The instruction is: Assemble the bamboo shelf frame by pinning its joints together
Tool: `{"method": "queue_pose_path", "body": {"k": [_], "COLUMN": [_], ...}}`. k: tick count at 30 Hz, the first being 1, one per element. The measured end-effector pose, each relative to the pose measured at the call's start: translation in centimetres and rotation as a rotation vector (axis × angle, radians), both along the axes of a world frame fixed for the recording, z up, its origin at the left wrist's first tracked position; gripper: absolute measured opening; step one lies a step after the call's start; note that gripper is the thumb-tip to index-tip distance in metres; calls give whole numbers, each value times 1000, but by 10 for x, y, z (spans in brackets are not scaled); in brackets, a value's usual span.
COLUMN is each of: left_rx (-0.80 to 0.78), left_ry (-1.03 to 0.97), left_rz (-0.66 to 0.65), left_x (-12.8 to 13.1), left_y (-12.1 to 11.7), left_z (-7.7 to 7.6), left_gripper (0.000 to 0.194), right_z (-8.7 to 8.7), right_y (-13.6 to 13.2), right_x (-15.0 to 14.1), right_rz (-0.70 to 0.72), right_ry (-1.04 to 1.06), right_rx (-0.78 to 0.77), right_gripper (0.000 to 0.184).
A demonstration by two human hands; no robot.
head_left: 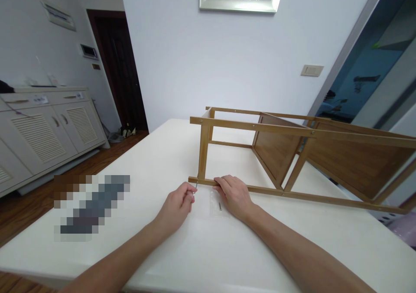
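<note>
A brown wooden shelf rack (253, 127) lies on its side across the white table (156, 249). Between the fingertips of my left hand (178, 204) is a thin metal hex key (196, 188). Its far end meets the near rail at the rack's left corner, beside the upright post. My right hand (235, 197) grips that same near rail just to the right, its fingers curled over the top. Under and beside this hand, a small clear plastic bag (213, 208) lies flat, with a small screw (220, 206) on or in it; which one I cannot tell.
A blurred-out dark item (94, 206) lies on the table's left side. The rack's panels and legs extend past the right table edge. Behind the table stands a white wall with a picture frame (240, 7). A white louvred cabinet (48, 128) stands at the left.
</note>
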State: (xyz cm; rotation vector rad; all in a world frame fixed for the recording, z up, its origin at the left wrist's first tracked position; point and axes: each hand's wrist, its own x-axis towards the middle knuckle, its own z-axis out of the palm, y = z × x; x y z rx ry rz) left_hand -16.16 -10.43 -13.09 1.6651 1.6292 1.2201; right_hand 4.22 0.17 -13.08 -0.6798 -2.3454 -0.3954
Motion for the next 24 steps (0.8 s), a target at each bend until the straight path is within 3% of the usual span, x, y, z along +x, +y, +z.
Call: {"method": "queue_pose_path", "body": {"k": [3, 8, 10, 18, 24], "left_rx": [-178, -99, -86, -256, -345], "left_ry": [-180, 145, 181, -27, -111], "left_rz": [1, 61, 38, 25, 69], "left_x": [-1, -5, -6, -5, -3], "left_y": [2, 1, 0, 5, 8], "left_z": [4, 13, 16, 10, 14], "left_gripper": [19, 33, 40, 50, 44], "right_z": [0, 1, 1, 2, 3], "right_y": [0, 0, -1, -2, -2], "right_x": [0, 0, -1, 0, -1], "right_rz": [-3, -11, -7, 5, 7], "right_ry": [-9, -4, 2, 5, -4], "right_rx": [-10, -7, 0, 8, -7], "right_gripper": [20, 20, 19, 19, 20]}}
